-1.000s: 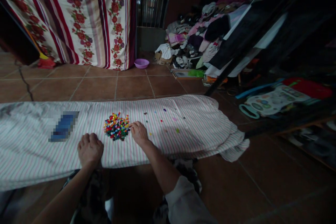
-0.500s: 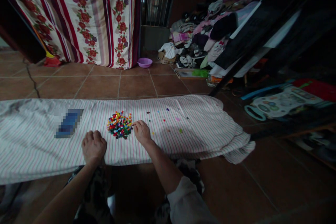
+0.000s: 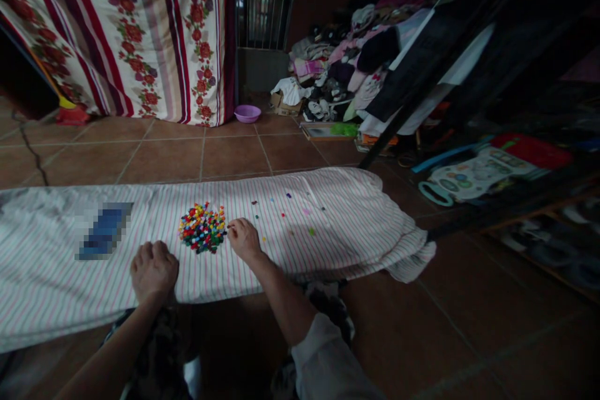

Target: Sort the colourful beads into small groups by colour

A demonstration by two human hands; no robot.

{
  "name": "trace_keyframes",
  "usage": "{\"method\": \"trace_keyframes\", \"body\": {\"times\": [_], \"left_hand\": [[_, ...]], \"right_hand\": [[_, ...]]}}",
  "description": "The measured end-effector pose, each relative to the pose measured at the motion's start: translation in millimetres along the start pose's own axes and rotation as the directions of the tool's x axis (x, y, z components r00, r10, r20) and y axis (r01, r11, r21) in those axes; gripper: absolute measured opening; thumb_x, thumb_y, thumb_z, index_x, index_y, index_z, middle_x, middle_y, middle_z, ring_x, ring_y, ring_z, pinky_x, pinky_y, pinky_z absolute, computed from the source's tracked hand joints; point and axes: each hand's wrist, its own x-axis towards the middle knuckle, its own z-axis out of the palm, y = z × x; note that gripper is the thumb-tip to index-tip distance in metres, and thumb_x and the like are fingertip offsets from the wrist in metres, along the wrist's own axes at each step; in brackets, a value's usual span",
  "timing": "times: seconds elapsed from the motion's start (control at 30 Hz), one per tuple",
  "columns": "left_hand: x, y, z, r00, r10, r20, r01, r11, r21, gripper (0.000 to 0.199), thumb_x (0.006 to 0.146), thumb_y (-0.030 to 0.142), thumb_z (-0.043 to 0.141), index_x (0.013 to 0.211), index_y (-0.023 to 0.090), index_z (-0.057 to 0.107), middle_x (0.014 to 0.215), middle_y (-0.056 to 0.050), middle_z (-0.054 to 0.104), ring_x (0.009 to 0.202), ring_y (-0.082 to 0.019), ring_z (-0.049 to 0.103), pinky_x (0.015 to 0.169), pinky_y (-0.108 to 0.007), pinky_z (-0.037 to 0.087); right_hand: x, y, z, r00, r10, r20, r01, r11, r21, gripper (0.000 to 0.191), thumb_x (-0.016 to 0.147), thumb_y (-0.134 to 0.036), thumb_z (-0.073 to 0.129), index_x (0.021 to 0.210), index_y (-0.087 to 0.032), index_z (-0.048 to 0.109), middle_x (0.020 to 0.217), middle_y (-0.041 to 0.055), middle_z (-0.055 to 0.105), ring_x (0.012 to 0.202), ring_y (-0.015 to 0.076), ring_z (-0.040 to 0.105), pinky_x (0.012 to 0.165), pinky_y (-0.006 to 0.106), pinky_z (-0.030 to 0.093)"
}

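Note:
A heap of small multicoloured beads (image 3: 203, 229) lies on a striped cloth (image 3: 210, 281). At the heap's right edge is my right hand (image 3: 244, 239), its thumb and fingers pinched together on what looks like a tiny dark bead (image 3: 229, 227). My left hand (image 3: 154, 269) rests palm down near the cloth's front edge, left of the heap, fingers curled in and nothing seen in them. Single pieces sit spaced apart to the right, among them a red one (image 3: 282, 215), a green one (image 3: 312, 232), a pink one (image 3: 307, 212) and a purple one (image 3: 289, 195).
A blurred-out blue rectangle (image 3: 104, 231) lies on the cloth at left. Beyond, on the tiled floor (image 3: 173, 159), are a purple basin (image 3: 247, 114), a heap of clothes (image 3: 347, 69) and a floral curtain (image 3: 135, 37). A toy panel (image 3: 473, 172) stands at right.
The whole view has shifted, so the cloth and things appear farther left. My right hand stays pinched beside the bead heap, and my left hand still rests on the cloth.

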Motion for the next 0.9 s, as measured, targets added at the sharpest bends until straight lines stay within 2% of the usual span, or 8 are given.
{"method": "trace_keyframes", "body": {"times": [0.2, 0.37, 0.47, 0.63, 0.8, 0.9], "left_hand": [[-0.1, -1.7, 3.6, 1.000, 0.009, -0.020, -0.009, 1.000, 0.013, 0.031, 0.087, 0.028, 0.033, 0.107, 0.016, 0.054, 0.116, -0.015, 0.053, 0.108, -0.027, 0.049, 0.091, -0.041, 0.036], [1.1, -0.3, 1.1, 1.000, 0.018, -0.012, -0.018, 0.999, 0.032, 0.031, 0.088, 0.026, 0.033, 0.107, 0.014, 0.054, 0.117, -0.016, 0.053, 0.111, -0.027, 0.049, 0.092, -0.040, 0.036], [1.7, -0.2, 1.4, 1.000, 0.018, -0.012, -0.018, 1.000, 0.024, 0.031, 0.087, 0.025, 0.033, 0.107, 0.014, 0.054, 0.116, -0.016, 0.053, 0.112, -0.027, 0.048, 0.092, -0.039, 0.036], [1.5, -1.0, 4.5, 0.999, 0.017, -0.028, -0.017, 1.000, 0.004, 0.032, 0.087, 0.025, 0.035, 0.110, 0.014, 0.054, 0.120, -0.017, 0.053, 0.115, -0.027, 0.047, 0.094, -0.040, 0.035], [1.8, -1.9, 6.0, 1.000, 0.013, -0.026, -0.012, 1.000, 0.016, 0.031, 0.088, 0.025, 0.034, 0.109, 0.013, 0.055, 0.120, -0.017, 0.053, 0.116, -0.027, 0.047, 0.094, -0.040, 0.036], [2.4, -2.2, 7.3, 0.999, 0.018, -0.030, -0.018, 0.999, 0.027, 0.033, 0.089, 0.025, 0.034, 0.111, 0.013, 0.054, 0.121, -0.017, 0.053, 0.116, -0.027, 0.047, 0.095, -0.040, 0.036]], "right_hand": [[16.0, 12.8, -8.5, 0.996, 0.063, -0.064, -0.059, 0.996, 0.062, 0.019, 0.083, -0.015, 0.051, 0.096, -0.022, 0.062, 0.094, 0.0019, 0.068, 0.085, 0.0151, 0.061, 0.078, 0.024, 0.044], [41.7, 43.0, -30.7, 0.978, 0.159, -0.137, -0.163, 0.986, -0.022, 0.019, 0.088, -0.018, 0.048, 0.098, -0.023, 0.064, 0.098, 0.0027, 0.068, 0.089, 0.0161, 0.062, 0.077, 0.025, 0.044], [55.7, 62.1, -42.1, 0.970, 0.201, -0.138, -0.212, 0.975, -0.072, 0.021, 0.090, -0.019, 0.047, 0.099, -0.023, 0.066, 0.097, 0.0039, 0.069, 0.089, 0.0169, 0.063, 0.077, 0.026, 0.043], [74.3, 75.7, -49.7, 0.972, 0.223, -0.071, -0.232, 0.958, -0.168, 0.025, 0.091, -0.017, 0.045, 0.098, -0.023, 0.068, 0.094, 0.0052, 0.070, 0.090, 0.0180, 0.062, 0.077, 0.026, 0.042], [84.7, 72.1, -50.0, 0.963, 0.257, 0.083, -0.225, 0.934, -0.276, 0.026, 0.091, -0.019, 0.045, 0.101, -0.021, 0.069, 0.099, 0.0074, 0.069, 0.095, 0.0179, 0.060, 0.083, 0.026, 0.040], [86.4, 69.4, -50.1, 0.950, 0.283, 0.131, -0.230, 0.920, -0.317, 0.028, 0.091, -0.019, 0.044, 0.103, -0.020, 0.069, 0.102, 0.0086, 0.068, 0.097, 0.0179, 0.059, 0.085, 0.026, 0.039]]}}
